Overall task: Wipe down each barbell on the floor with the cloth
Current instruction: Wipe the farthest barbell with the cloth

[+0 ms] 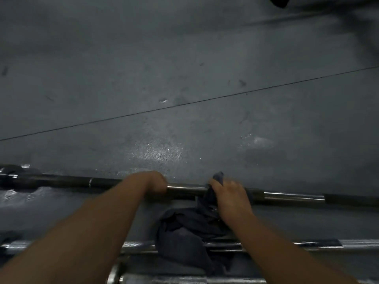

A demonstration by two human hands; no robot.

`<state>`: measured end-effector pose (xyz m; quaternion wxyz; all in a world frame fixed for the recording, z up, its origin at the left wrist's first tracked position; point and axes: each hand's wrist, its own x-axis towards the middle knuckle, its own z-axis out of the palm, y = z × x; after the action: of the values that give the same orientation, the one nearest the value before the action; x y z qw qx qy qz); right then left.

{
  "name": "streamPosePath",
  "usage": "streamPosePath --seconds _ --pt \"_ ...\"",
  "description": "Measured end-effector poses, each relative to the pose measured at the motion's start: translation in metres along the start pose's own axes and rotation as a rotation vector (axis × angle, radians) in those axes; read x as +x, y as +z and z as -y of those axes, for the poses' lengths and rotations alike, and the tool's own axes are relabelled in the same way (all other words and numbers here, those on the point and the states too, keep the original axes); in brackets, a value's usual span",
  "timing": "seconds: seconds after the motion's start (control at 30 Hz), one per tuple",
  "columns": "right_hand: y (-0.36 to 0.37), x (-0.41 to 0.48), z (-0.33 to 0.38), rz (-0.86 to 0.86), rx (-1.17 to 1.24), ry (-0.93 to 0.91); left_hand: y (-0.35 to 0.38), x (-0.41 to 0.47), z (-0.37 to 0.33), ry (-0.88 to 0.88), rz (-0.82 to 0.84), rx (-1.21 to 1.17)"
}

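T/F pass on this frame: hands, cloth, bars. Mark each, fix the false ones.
1. The left hand grips the far barbell bare. True.
2. The right hand holds nothing. False: it grips the cloth against that bar.
3. The cloth trails over a nearer barbell. True.
4. One bar alone lies on the floor. False: at least two show.

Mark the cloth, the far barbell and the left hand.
cloth [180, 238]: head view, bunched dark folds lying nearer than the far barbell.
far barbell [293, 196]: head view, shiny shaft right of the cloth.
left hand [155, 182]: head view, knuckles curled over the far barbell.
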<state>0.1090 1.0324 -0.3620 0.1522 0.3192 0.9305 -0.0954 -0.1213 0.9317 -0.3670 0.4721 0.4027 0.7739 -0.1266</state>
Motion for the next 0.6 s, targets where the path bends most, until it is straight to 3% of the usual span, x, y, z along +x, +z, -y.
streamPosePath --seconds 0.1,0.17,0.37,0.6 --pt "-0.002 -0.004 0.008 0.057 0.013 0.075 0.042 -0.030 -0.011 -0.098 -0.393 0.214" --pt "0.000 -0.008 0.016 0.057 -0.001 0.103 0.070 -0.059 -0.018 -0.080 -0.503 0.206" --pt "-0.011 0.002 0.022 0.132 0.063 0.189 0.056 -0.104 -0.034 -0.115 -0.338 -0.146" --pt "-0.012 0.005 0.010 0.083 0.157 0.147 0.046 -0.110 -0.062 -0.021 -0.309 -0.039"
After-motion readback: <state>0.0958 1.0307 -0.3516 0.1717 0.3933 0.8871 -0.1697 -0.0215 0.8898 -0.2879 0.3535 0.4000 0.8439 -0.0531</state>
